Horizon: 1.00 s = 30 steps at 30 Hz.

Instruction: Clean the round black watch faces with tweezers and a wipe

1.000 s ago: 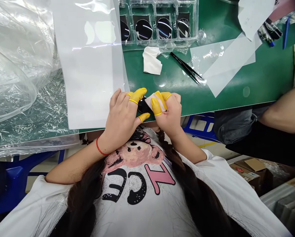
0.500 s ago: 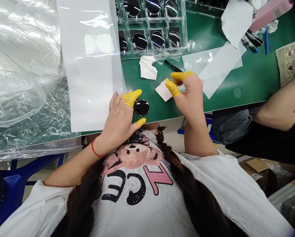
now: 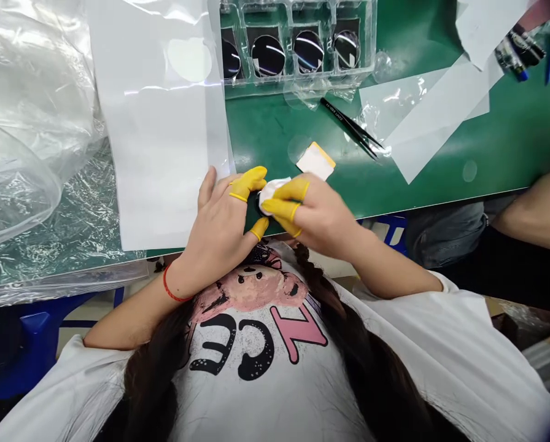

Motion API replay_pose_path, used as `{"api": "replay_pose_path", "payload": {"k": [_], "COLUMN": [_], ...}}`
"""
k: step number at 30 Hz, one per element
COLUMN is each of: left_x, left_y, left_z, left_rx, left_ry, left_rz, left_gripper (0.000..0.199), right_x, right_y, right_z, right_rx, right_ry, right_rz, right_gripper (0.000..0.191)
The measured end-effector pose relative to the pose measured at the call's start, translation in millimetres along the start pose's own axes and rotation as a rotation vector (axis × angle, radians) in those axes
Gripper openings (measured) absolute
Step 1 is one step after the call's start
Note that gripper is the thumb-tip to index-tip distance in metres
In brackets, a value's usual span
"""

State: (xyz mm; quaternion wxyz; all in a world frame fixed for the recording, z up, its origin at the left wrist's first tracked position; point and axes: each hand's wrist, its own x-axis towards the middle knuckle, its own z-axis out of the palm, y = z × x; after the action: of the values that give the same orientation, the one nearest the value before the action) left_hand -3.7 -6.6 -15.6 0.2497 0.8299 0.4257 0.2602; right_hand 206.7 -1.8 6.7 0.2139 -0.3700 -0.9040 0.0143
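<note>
On the green counter (image 3: 422, 178), a dark lens (image 3: 259, 207) sits mostly covered by a white cloth (image 3: 275, 185), pinched in the right hand (image 3: 328, 216). The left hand (image 3: 220, 215) spreads its fingers around the lens; I can't tell whether they touch.

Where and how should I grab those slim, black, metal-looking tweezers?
Probably pinch the slim, black tweezers mid-length, from above, across both prongs. They lie flat, joined at the far left end, their pointed tips apart at the near right.
</note>
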Motion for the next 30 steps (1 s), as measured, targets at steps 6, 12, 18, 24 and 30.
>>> {"api": "replay_pose_path", "payload": {"k": [6,12,18,24,30], "left_x": [1,2,2,1,2], "left_y": [3,4,4,0,0], "left_z": [-1.4,-3.0,-3.0,-3.8,-3.8], "left_rx": [0.034,0.034,0.046,0.105,0.133], "left_ry": [-0.015,-0.035,-0.043,-0.089,-0.101], "left_rz": [0.002,-0.016,-0.025,-0.018,0.012], "left_gripper": [0.053,0.05,0.051,0.046,0.047], "right_x": [-29,-44,-32,-27,-53], "right_y": [-8,4,-4,84,282], "right_z": [15,7,6,-59,-173], "right_rx": [-0.154,-0.142,-0.068,-0.331,-0.551], "right_ry": [0.132,0.149,0.245,0.557,0.753], "right_rz": [-0.058,0.009,0.143,0.292,1.007], "right_gripper": [0.02,0.014,0.018,0.025,0.014]}}
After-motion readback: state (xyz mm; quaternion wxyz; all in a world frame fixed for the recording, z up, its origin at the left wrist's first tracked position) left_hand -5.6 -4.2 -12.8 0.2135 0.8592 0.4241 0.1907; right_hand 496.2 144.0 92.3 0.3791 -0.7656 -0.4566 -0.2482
